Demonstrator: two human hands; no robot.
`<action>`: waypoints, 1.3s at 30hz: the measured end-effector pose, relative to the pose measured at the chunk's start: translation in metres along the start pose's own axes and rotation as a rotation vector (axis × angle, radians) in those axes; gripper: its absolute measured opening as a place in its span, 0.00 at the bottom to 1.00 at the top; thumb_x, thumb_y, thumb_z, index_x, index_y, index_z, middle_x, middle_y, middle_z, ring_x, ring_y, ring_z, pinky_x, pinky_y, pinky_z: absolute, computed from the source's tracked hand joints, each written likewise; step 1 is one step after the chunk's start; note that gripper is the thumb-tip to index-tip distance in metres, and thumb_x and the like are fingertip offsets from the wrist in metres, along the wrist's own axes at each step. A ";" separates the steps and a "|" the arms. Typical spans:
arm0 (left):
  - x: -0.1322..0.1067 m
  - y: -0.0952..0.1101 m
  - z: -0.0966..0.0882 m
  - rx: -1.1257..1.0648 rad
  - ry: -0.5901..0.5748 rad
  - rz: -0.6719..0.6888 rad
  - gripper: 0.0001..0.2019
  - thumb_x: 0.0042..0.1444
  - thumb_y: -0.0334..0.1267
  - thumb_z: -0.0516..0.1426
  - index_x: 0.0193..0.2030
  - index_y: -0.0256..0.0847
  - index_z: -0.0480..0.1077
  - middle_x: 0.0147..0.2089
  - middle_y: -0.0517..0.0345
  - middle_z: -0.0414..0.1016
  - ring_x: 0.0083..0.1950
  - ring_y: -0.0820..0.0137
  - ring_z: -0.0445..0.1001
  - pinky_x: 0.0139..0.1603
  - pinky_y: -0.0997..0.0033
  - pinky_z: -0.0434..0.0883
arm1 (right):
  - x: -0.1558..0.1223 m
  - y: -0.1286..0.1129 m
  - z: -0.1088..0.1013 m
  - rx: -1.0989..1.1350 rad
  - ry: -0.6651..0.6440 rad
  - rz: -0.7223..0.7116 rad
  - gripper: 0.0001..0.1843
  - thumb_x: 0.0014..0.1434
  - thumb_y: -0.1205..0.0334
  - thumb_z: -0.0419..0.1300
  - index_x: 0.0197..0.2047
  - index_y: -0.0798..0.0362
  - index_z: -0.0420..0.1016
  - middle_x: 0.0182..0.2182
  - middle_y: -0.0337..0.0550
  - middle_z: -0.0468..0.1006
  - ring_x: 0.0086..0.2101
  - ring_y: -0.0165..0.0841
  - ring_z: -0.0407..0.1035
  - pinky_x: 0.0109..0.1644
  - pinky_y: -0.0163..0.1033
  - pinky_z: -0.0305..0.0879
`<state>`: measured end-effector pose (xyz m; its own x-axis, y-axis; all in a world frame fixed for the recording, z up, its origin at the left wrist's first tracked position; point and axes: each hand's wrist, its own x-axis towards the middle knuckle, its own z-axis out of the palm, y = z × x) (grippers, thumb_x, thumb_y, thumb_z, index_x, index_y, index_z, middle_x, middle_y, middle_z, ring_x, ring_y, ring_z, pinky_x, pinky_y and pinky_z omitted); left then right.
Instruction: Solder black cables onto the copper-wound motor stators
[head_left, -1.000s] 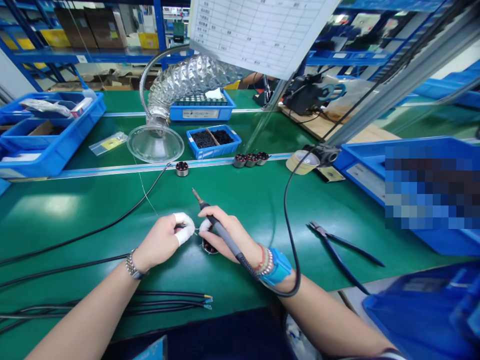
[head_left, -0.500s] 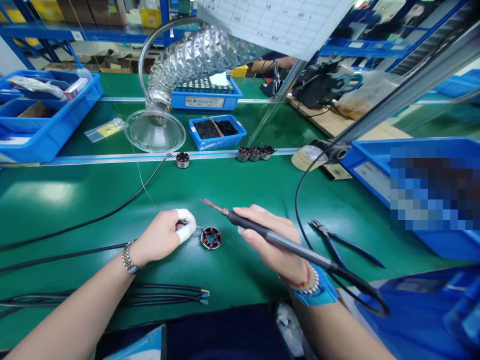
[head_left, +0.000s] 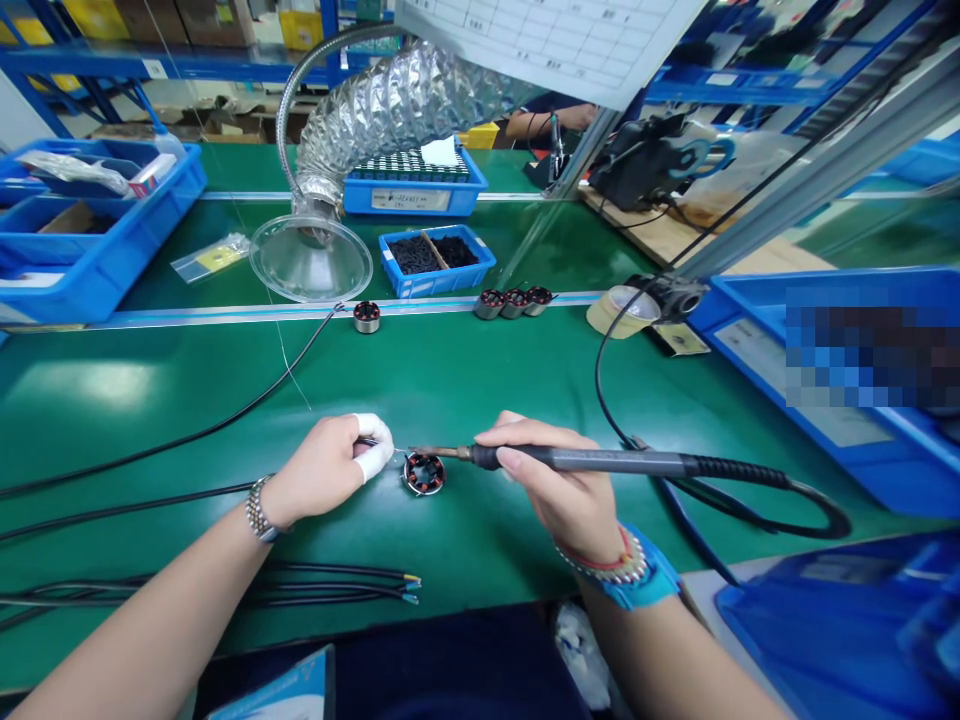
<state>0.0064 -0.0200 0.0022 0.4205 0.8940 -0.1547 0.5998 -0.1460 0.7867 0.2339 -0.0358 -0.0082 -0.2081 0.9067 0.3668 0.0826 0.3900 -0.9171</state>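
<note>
Right hand (head_left: 544, 480) holding soldering iron (head_left: 585, 460), left hand (head_left: 322, 468) pinching wire (head_left: 367, 441) by stator (head_left: 415, 478)

The mat (head_left: 480, 370) is glossy green, the bins at ten o'clock (head_left: 142, 240) bright blue, the hose at twelve o'clock (head_left: 382, 115) ribbed silver (foil-like), the soldering iron (head_left: 600, 460) grey and black, the wrist strap (head_left: 637, 590) turquoise.

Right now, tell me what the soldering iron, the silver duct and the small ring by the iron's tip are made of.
The soldering iron has a brassy metal tip and a matte grey grip, probably plastic. The flexible duct looks like aluminium foil: ribbed and shiny. The small ring seems metal with reddish windings, likely copper, though it is too small to be sure.
</note>
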 end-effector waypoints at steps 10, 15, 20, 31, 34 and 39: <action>0.000 0.004 -0.001 -0.015 0.000 -0.017 0.07 0.50 0.34 0.50 0.26 0.37 0.66 0.25 0.63 0.68 0.26 0.76 0.63 0.28 0.77 0.59 | 0.001 -0.001 0.002 0.034 -0.019 0.004 0.08 0.54 0.67 0.57 0.35 0.51 0.77 0.25 0.41 0.73 0.26 0.31 0.62 0.29 0.38 0.57; 0.000 0.004 -0.001 -0.017 -0.006 -0.029 0.06 0.50 0.34 0.50 0.26 0.37 0.66 0.25 0.63 0.68 0.26 0.76 0.63 0.27 0.78 0.59 | 0.002 0.000 0.003 0.043 -0.034 -0.013 0.09 0.54 0.68 0.57 0.36 0.50 0.77 0.25 0.40 0.73 0.26 0.30 0.61 0.29 0.37 0.56; 0.001 0.004 -0.001 -0.009 -0.017 -0.036 0.07 0.51 0.35 0.50 0.27 0.37 0.67 0.25 0.63 0.68 0.26 0.76 0.63 0.27 0.77 0.59 | 0.005 0.000 0.004 0.037 -0.042 -0.029 0.09 0.54 0.69 0.57 0.36 0.51 0.77 0.25 0.40 0.74 0.26 0.31 0.61 0.30 0.37 0.56; 0.003 0.003 0.000 0.025 -0.030 -0.023 0.08 0.51 0.36 0.50 0.27 0.37 0.67 0.26 0.62 0.69 0.26 0.75 0.64 0.28 0.77 0.60 | 0.007 -0.001 0.003 0.044 -0.053 -0.030 0.08 0.54 0.69 0.57 0.35 0.50 0.77 0.25 0.40 0.73 0.26 0.30 0.61 0.29 0.37 0.56; 0.003 0.003 -0.001 0.023 -0.033 -0.024 0.08 0.51 0.36 0.50 0.27 0.37 0.67 0.25 0.62 0.69 0.26 0.76 0.64 0.28 0.77 0.60 | 0.008 -0.001 0.002 0.056 -0.044 -0.025 0.09 0.54 0.69 0.57 0.35 0.50 0.77 0.25 0.40 0.74 0.26 0.30 0.62 0.29 0.37 0.56; 0.004 0.004 -0.001 0.026 -0.036 -0.025 0.08 0.51 0.36 0.50 0.27 0.37 0.66 0.25 0.63 0.68 0.25 0.76 0.64 0.27 0.77 0.59 | 0.009 0.001 0.003 0.032 -0.044 -0.023 0.08 0.54 0.69 0.57 0.35 0.50 0.77 0.25 0.40 0.74 0.25 0.30 0.62 0.29 0.38 0.57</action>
<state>0.0095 -0.0169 0.0052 0.4293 0.8816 -0.1961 0.6276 -0.1351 0.7667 0.2292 -0.0282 -0.0064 -0.2526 0.8893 0.3812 0.0461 0.4045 -0.9134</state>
